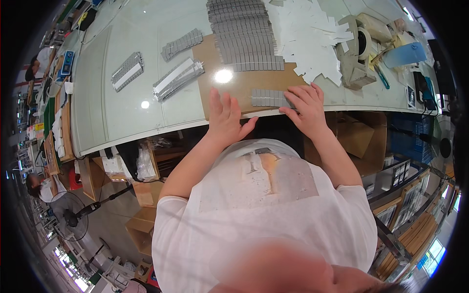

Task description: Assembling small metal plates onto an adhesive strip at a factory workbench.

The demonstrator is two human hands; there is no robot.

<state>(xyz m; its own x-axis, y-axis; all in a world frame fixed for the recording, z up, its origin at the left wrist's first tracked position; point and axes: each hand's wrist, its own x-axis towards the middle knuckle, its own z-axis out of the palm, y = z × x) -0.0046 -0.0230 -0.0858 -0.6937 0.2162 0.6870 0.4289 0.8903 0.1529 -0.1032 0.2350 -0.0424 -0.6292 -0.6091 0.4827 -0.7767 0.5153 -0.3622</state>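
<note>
On a brown board [209, 66] at the table's near edge lies a short grey segmented strip [267, 97], with thin pins along its edge. My right hand [308, 108] grips the strip's right end between thumb and fingers. To the left of it, my left hand [225, 119] is held over the board's near edge, fingers spread and nothing in it. Beyond both hands, many similar grey strips [246, 41] lie in overlapping rows. Ragged white paper pieces [305, 39] are piled to the right of those rows.
Small stacks of grey strips with white paper [178, 78] lie on the left of the pale table [141, 110], with another stack [128, 72] farther left. At the right stand a tape dispenser [355, 53] and a blue bottle [404, 54]. Cardboard boxes [354, 139] sit below the edge.
</note>
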